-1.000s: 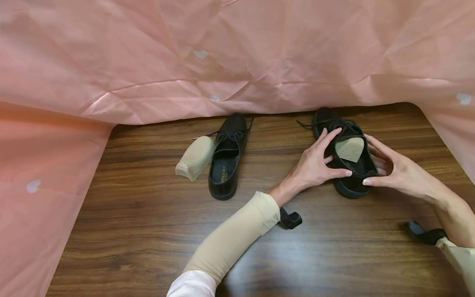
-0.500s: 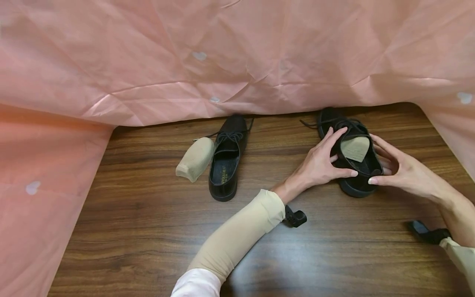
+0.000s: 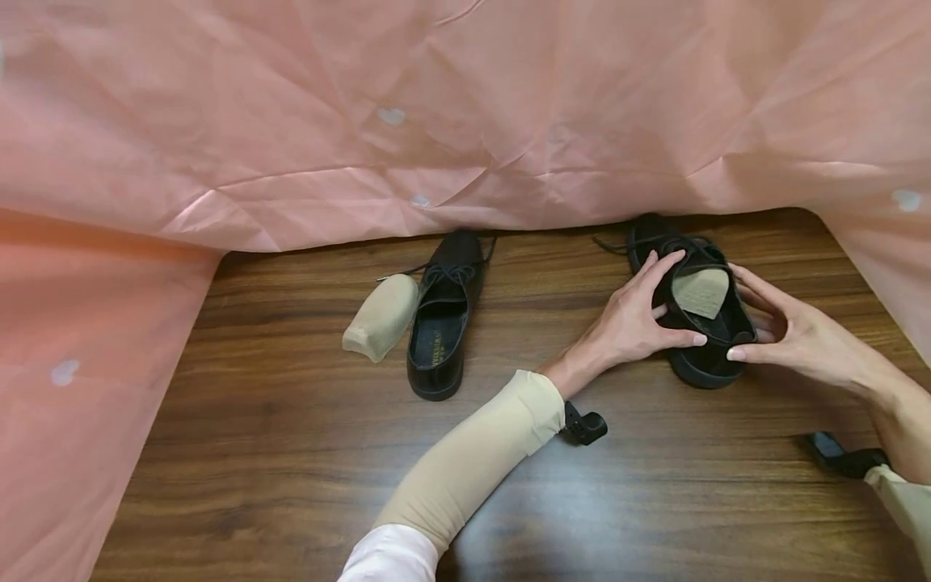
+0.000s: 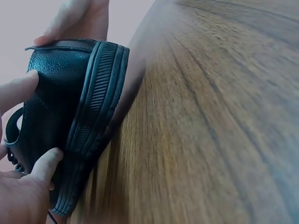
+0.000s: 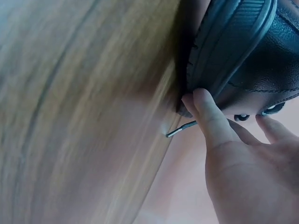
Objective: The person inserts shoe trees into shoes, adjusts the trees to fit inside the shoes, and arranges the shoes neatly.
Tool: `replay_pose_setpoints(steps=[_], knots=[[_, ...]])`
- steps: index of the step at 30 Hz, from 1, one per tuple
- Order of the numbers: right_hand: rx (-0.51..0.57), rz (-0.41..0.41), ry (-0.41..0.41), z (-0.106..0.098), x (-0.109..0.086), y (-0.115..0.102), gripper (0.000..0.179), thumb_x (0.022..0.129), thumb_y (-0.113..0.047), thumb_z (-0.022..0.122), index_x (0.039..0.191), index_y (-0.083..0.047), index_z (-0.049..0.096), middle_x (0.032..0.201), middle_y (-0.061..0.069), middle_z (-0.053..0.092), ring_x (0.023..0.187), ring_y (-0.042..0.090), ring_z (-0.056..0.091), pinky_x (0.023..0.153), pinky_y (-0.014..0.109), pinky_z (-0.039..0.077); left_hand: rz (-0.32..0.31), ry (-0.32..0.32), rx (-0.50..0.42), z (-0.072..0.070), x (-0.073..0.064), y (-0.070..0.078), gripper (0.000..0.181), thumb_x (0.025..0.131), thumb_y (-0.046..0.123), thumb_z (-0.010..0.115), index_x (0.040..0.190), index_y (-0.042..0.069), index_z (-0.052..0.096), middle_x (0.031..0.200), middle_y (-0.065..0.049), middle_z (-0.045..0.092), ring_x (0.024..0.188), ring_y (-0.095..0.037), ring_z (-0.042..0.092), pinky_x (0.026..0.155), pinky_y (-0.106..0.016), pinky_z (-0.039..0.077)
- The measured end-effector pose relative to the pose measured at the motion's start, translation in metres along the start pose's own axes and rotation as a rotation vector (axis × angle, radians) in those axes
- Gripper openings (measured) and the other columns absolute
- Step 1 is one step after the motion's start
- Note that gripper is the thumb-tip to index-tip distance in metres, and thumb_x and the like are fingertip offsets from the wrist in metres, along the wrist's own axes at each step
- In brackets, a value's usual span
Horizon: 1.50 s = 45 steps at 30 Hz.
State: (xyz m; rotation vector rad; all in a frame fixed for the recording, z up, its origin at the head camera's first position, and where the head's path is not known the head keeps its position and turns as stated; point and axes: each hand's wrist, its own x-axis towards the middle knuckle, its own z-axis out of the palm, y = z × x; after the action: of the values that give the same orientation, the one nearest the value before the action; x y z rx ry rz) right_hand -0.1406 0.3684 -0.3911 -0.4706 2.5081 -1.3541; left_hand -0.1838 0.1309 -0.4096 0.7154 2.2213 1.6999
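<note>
Clamping the rightmost black shoe point(image 3: 701, 369) from both sides, the left hand point(image 3: 640, 321) and right hand point(image 3: 803, 339) hold its heel seemingly raised above the wood-grain surface point(image 3: 291, 453); uneven pressure could twist it loose, and tipping it might shift the beige insert point(image 3: 702, 291) inside

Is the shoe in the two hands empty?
Not empty: a beige block sits inside the black shoe, showing through its opening.

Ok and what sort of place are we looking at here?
Probably a small curtained-off spot set up indoors, judging by the pink cloth hanging at the back and sides, the wood-grain surface within it, and the two black shoes. I can't tell whether the surface is floor or tabletop.
</note>
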Motion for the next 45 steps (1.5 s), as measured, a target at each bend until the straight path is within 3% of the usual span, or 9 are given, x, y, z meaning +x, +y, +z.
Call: replay_pose_setpoints(steps=[5,9,21,28,37,45], knots=[[-0.037,0.024,0.007,-0.002,0.0,0.002,0.106,0.083,0.011,0.072,0.161,-0.028,0.012,0.155,0.031,0.023,0.108,-0.011,0.054,0.077,0.013,0.051,-0.004,0.003,-0.002,0.003,0.003,-0.002,0.102,0.072,0.015,0.09,0.155,0.029,0.032,0.165,-0.003,0.009,0.135,-0.003,0.039,0.086,-0.008,0.046],[-0.077,0.035,0.02,-0.006,-0.003,0.004,0.106,0.083,0.009,0.073,0.161,-0.029,0.012,0.157,0.023,0.024,0.108,-0.014,0.051,0.076,0.011,0.05,-0.009,0.008,0.009,0.007,0.006,0.0,0.102,0.073,0.016,0.09,0.155,0.03,0.032,0.164,-0.002,0.009,0.133,-0.002,0.042,0.086,-0.007,0.045],[-0.02,0.031,0.006,-0.009,-0.001,0.007,0.105,0.085,0.013,0.069,0.161,-0.029,0.01,0.16,0.009,0.022,0.11,-0.014,0.051,0.077,0.014,0.052,-0.005,0.006,0.035,0.007,0.01,0.002,0.102,0.073,0.016,0.09,0.155,0.029,0.031,0.165,-0.003,0.008,0.136,-0.004,0.038,0.086,-0.006,0.045],[-0.049,0.044,0.025,-0.015,-0.001,0.007,0.105,0.085,0.011,0.07,0.161,-0.03,0.01,0.16,0.013,0.022,0.108,-0.015,0.05,0.074,0.014,0.052,-0.011,0.001,0.035,0.01,0.015,0.004,0.102,0.074,0.017,0.089,0.155,0.03,0.03,0.165,-0.001,0.007,0.134,-0.002,0.041,0.087,-0.006,0.044],[-0.125,0.052,0.047,-0.02,-0.005,0.008,0.104,0.085,0.007,0.073,0.161,-0.031,0.012,0.16,-0.014,0.02,0.113,-0.02,0.038,0.077,0.004,0.043,-0.008,0.006,0.026,0.014,0.017,0.004,0.102,0.074,0.018,0.089,0.156,0.03,0.029,0.165,-0.001,0.006,0.135,-0.002,0.038,0.087,-0.006,0.044],[-0.134,0.046,0.039,-0.022,-0.004,0.011,0.104,0.085,0.007,0.073,0.161,-0.03,0.012,0.161,-0.013,0.018,0.117,-0.019,0.036,0.08,0.001,0.039,-0.015,0.019,0.025,0.018,0.019,0.002,0.102,0.074,0.017,0.09,0.155,0.029,0.03,0.164,-0.001,0.008,0.138,-0.002,0.034,0.086,-0.006,0.044]])
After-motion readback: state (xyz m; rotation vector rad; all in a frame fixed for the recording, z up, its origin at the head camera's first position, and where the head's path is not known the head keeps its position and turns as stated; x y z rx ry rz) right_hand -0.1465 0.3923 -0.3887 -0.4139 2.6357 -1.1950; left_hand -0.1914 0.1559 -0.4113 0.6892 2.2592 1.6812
